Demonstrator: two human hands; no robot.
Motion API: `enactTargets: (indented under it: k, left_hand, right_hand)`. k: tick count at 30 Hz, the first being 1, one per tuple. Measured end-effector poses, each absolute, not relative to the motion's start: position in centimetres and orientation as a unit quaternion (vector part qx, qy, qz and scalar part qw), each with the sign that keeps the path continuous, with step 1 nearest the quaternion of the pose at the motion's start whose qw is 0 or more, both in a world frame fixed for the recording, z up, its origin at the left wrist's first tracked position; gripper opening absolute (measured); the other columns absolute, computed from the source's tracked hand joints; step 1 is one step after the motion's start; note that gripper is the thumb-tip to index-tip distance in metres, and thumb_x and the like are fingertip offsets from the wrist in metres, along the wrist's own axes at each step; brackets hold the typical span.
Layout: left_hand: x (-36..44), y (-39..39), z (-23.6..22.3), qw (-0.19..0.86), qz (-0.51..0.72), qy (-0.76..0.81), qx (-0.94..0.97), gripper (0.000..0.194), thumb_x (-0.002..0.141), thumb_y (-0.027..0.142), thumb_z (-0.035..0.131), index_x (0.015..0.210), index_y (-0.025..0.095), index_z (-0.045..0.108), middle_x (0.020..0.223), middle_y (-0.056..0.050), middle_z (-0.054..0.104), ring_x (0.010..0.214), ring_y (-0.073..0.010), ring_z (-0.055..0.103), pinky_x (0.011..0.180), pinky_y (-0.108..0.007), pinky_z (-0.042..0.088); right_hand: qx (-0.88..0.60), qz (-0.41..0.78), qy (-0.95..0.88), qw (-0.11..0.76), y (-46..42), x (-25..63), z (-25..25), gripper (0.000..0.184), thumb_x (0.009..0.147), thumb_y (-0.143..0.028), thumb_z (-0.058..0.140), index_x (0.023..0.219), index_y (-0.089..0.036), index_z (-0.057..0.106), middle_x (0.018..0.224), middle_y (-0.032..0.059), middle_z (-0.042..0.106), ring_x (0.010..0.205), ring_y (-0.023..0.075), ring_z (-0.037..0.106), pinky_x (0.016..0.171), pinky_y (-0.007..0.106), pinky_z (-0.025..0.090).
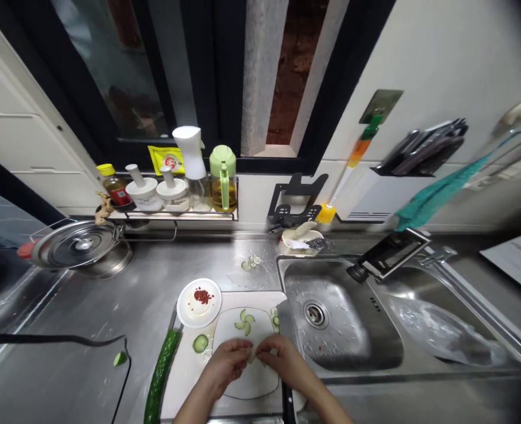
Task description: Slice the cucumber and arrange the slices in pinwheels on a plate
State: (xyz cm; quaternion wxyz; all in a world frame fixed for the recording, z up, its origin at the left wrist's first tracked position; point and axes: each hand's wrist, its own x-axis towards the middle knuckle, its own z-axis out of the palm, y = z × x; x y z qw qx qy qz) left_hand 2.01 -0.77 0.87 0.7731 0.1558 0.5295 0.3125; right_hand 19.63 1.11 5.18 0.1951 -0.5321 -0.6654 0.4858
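Observation:
My left hand (234, 362) and my right hand (280, 359) meet over a white dark-rimmed plate (254, 388), fingertips pinched. Between them is a small pale cucumber slice (252, 354), partly hidden by the fingers. Beyond the hands, thin cucumber pieces (244, 321) lie on the plate in a pinwheel. The plate rests on a white cutting board (183, 377). Left of it sits a cucumber end (201, 343), and a long green cucumber (162, 374) lies along the board's left edge. A round white dish (187, 315) holds red bits. A knife's black handle (289, 406) shows beside my right forearm.
The steel sink (344, 330) borders the board on the right. Cucumber scraps (251, 262) lie behind it on the counter. A lidded pot (83, 244) stands at left, near a black cable (88, 340). Bottles and jars line a rack (176, 217) under the window.

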Motion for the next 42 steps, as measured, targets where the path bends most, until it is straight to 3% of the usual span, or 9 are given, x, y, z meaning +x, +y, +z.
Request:
enactTargets:
  k: [6,10,15,25,32,38,42]
  left_hand:
    - [3.1,-0.2,0.0,0.693,0.289,0.586,0.304,0.024,0.057,0.033,0.070,0.072,0.015,0.064,0.058,0.002,0.059,0.052,-0.0093,0.051,0.051,-0.021,0.029]
    - [3.9,0.0,-0.4,0.604,0.254,0.627,0.421,0.007,0.062,0.022,0.061,0.067,0.017,0.064,0.054,0.004,0.057,0.055,-0.0115,0.051,0.057,-0.023,0.037]
    - [5.1,0.0,-0.5,0.497,0.198,0.670,0.514,0.012,0.069,0.014,0.055,0.070,0.017,0.067,0.064,0.001,0.064,0.065,-0.0133,0.056,0.062,-0.023,0.037]
    - [6.4,0.2,0.0,0.437,0.121,0.680,0.577,0.017,0.079,0.016,0.050,0.079,0.019,0.066,0.080,-0.005,0.070,0.076,-0.0175,0.061,0.068,-0.025,0.036]
    - [6.8,0.0,0.6,0.420,0.066,0.686,0.590,0.019,0.085,0.017,0.046,0.088,0.018,0.065,0.092,-0.005,0.069,0.088,-0.0174,0.061,0.075,-0.025,0.037]
    - [6.7,-0.3,0.7,0.418,0.067,0.687,0.591,0.028,0.086,0.017,0.046,0.110,0.019,0.061,0.115,-0.007,0.062,0.098,-0.0152,0.059,0.083,-0.022,0.038]
    - [6.7,-0.5,0.5,0.412,0.058,0.679,0.605,0.025,0.087,0.018,0.045,0.104,0.020,0.063,0.113,-0.006,0.061,0.099,-0.0155,0.059,0.086,-0.023,0.039]
  right_hand:
    - [-0.590,0.427,-0.672,0.134,2.0,21.0,3.3,0.014,0.072,-0.017,0.055,0.070,-0.018,0.069,0.064,-0.0007,0.066,0.063,0.0147,0.057,0.057,0.024,0.039]
    - [-0.603,0.387,-0.690,0.104,2.7,21.5,2.2,0.014,0.072,-0.015,0.055,0.066,-0.018,0.067,0.062,-0.0011,0.064,0.062,0.0145,0.057,0.057,0.023,0.036]
    - [-0.611,0.323,-0.722,0.048,3.2,21.7,2.4,0.018,0.075,-0.014,0.053,0.071,-0.021,0.069,0.071,0.0010,0.069,0.076,0.0182,0.060,0.065,0.027,0.035]
    - [-0.625,0.230,-0.745,-0.032,3.4,20.9,3.5,0.017,0.081,-0.014,0.050,0.078,-0.022,0.066,0.082,0.0046,0.069,0.094,0.0244,0.057,0.071,0.034,0.030]
    - [-0.611,0.193,-0.766,-0.054,3.2,20.7,2.9,0.018,0.085,-0.014,0.049,0.081,-0.021,0.066,0.087,0.0056,0.068,0.099,0.0242,0.054,0.073,0.033,0.029]
    - [-0.605,0.174,-0.775,-0.054,3.0,20.7,2.6,0.015,0.085,-0.015,0.051,0.084,-0.021,0.065,0.093,0.0050,0.068,0.103,0.0259,0.053,0.074,0.034,0.030]
    - [-0.616,0.166,-0.769,-0.042,2.6,21.1,2.8,0.014,0.088,-0.019,0.051,0.087,-0.022,0.064,0.097,0.0034,0.067,0.102,0.0244,0.052,0.075,0.033,0.031]
